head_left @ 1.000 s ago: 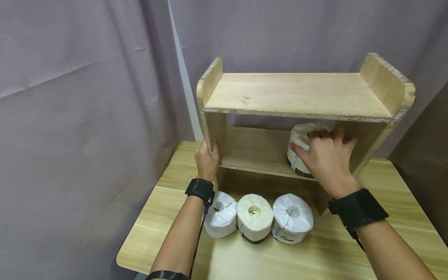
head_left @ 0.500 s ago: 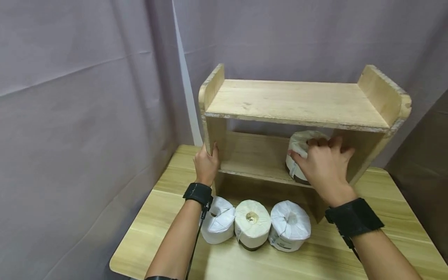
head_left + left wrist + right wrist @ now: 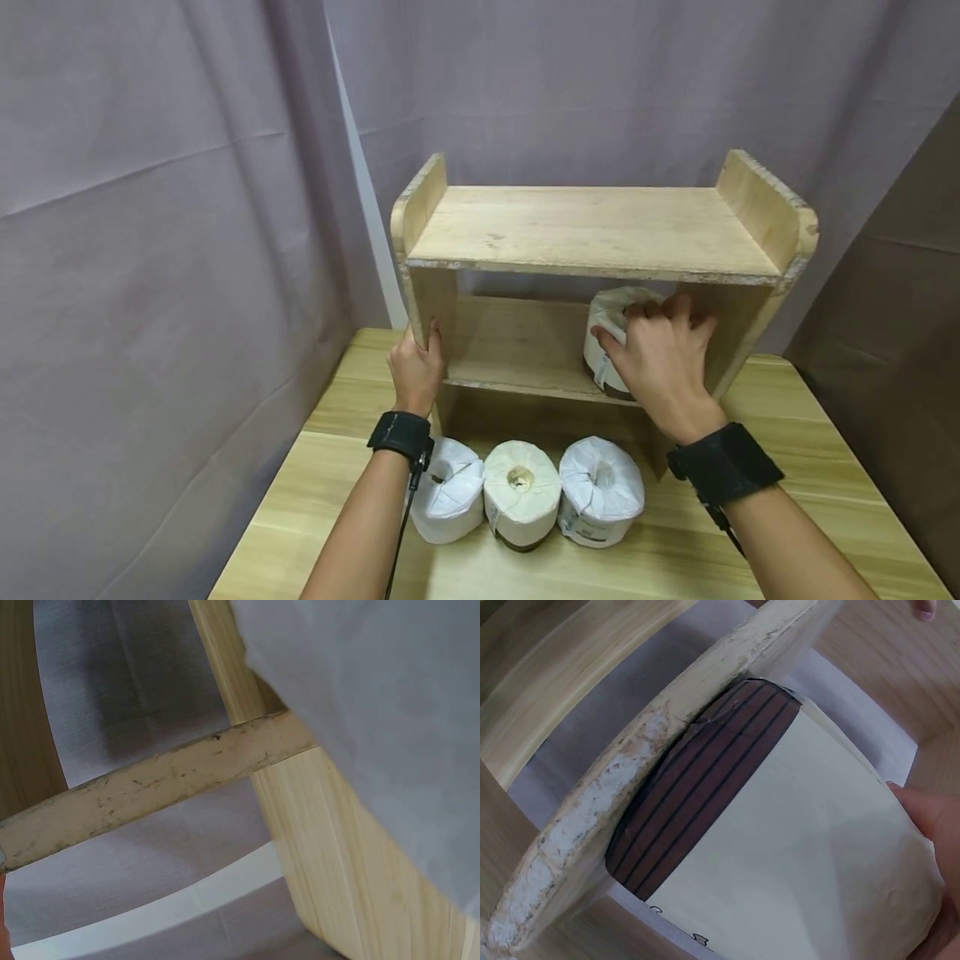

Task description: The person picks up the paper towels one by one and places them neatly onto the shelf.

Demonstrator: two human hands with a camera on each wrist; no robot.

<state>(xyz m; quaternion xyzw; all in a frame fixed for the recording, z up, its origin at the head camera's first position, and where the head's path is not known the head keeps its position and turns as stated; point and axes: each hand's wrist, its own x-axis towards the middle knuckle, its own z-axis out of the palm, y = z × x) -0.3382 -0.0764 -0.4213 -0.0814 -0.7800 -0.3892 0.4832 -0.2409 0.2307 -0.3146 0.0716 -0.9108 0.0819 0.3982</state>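
- Head view: left hand (image 3: 416,367), fingers clamped on left panel (image 3: 435,292) of shelf unit (image 3: 585,225).
- White roll (image 3: 452,504), cream roll (image 3: 522,507), second white roll (image 3: 602,502) side by side on surface (image 3: 795,467).
- Shelved roll (image 3: 603,346) upright on lower shelf (image 3: 517,342), right end.
- Right hand (image 3: 667,358): fingers clamped on shelved roll.

A small curtained-off booth or staged work corner is suggested, though whether it is set up inside a home, a lab or an office cannot be told. The space is closed in by creased grey-mauve cloth (image 3: 150,333) on the left and along the far side, parted by a pale strip (image 3: 382,250) at the far left corner, and by a darker brown cloth (image 3: 885,317) on the right. Within it, a wood-grain table (image 3: 795,433) is fitted close to the hangings, and black wrist straps (image 3: 400,433) with thin cables are worn.
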